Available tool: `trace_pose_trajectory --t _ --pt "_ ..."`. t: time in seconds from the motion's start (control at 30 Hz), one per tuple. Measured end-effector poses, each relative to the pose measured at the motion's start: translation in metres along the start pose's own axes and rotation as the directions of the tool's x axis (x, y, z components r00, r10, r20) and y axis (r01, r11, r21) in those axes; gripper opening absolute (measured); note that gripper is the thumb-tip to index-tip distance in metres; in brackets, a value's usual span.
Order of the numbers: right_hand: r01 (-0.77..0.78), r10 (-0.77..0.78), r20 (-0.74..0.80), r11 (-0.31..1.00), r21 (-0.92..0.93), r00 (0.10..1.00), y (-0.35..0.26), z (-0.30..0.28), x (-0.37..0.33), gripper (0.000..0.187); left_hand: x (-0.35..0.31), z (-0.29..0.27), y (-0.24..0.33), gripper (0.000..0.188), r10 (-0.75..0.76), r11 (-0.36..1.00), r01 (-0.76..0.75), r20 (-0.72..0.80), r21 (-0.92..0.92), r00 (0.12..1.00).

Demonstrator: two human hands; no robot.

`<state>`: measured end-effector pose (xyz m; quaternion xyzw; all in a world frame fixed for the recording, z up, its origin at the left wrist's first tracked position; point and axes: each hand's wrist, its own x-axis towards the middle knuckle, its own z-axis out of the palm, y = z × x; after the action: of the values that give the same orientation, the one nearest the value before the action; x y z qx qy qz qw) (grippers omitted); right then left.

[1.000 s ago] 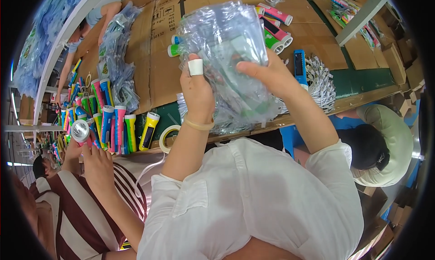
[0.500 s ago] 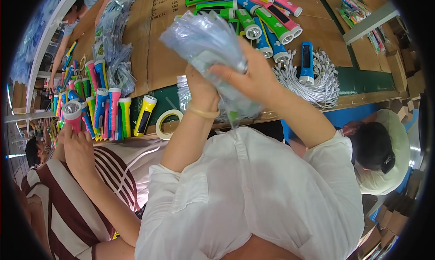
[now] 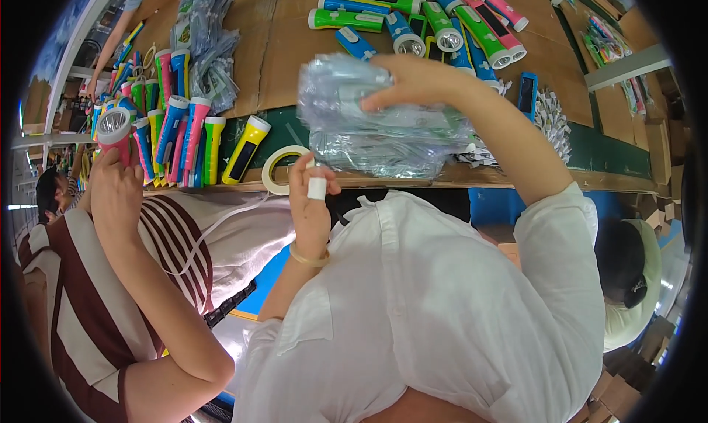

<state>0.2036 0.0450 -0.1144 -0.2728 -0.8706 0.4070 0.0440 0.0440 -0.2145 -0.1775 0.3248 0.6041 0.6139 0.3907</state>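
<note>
My right hand [image 3: 420, 80] grips a bundle of clear plastic bags [image 3: 332, 95], thumb across its near side, just above a flat stack of similar bags [image 3: 376, 157] at the table's front edge. My left hand [image 3: 313, 209] is raised in front of that edge, fingers loosely bent and apart. Something white, like a tape wrap, sits around one of its digits; no other thing shows in it. Close to its fingertips lies a roll of cream tape [image 3: 274, 174]. Beyond my right hand lie several colourful flashlights [image 3: 446, 32].
White cables [image 3: 553, 124] lie partly behind my right forearm, a blue flashlight [image 3: 526, 97] on them. Flashlights stand in rows [image 3: 173, 139] at left, near more plastic bags [image 3: 210, 47]. A co-worker's hand [image 3: 116, 191] there holds a pink flashlight [image 3: 113, 132]. Another person sits at right.
My left hand has let go of the bag bundle and drawn back toward me. My right hand has brought the bundle down over the stack. The view has shifted slightly.
</note>
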Motion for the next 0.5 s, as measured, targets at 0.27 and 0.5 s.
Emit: trace_pose_trajectory --t 0.27,0.5 --pt "-0.169 0.067 -0.24 0.885 -0.433 0.968 0.039 0.04 -0.01 0.083 0.031 -0.106 0.124 0.024 -0.827 0.542 0.83 0.089 -0.135 0.555" --pt "-0.165 0.109 -0.169 0.919 -0.36 0.979 0.036 0.035 -0.01 0.074 0.125 -0.261 0.223 0.027 -0.072 -0.542 -0.306 0.319 0.783 0.945"
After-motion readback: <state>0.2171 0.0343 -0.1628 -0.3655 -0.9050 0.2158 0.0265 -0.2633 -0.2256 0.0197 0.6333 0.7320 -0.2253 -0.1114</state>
